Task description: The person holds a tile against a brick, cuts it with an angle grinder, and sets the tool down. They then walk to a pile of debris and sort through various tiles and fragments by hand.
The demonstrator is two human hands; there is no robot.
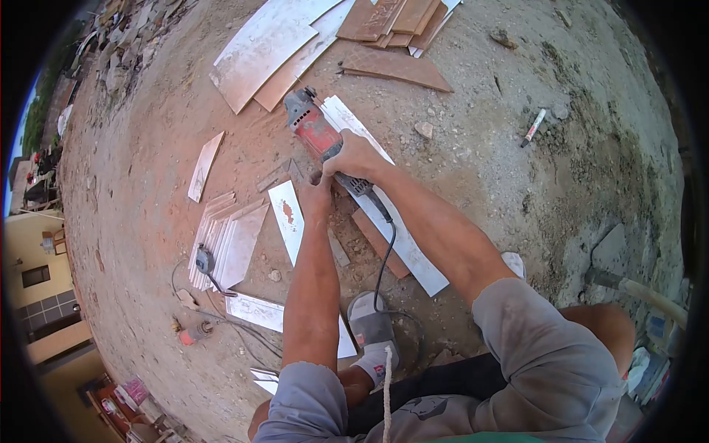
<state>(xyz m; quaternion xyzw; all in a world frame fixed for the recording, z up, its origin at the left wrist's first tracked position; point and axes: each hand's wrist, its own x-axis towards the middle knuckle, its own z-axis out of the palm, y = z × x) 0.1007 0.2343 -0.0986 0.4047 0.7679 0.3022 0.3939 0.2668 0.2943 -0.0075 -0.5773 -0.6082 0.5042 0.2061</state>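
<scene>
A red and grey angle grinder (317, 135) is held out over a long white tile strip (417, 262), its head pointing away from me. My right hand (356, 156) is wrapped round the grinder's body from the right. On the left side, my left hand (317, 196) is closed against the rear of the body, its fingers partly hidden. A black cord (390, 240) runs from the grinder's back end towards my foot. Beside my left forearm lies a white tile piece (284, 210) with a brown patch. A brown tile strip (380, 244) lies along the long white one.
Stacked tile pieces (233, 240) lie at left with a cord and plug-like block (204, 258) on them. Large tiles (266, 48) and brown tiles (391, 21) lie ahead. A marker (533, 127) is on the dirt at right. My sandalled foot (373, 325) is below.
</scene>
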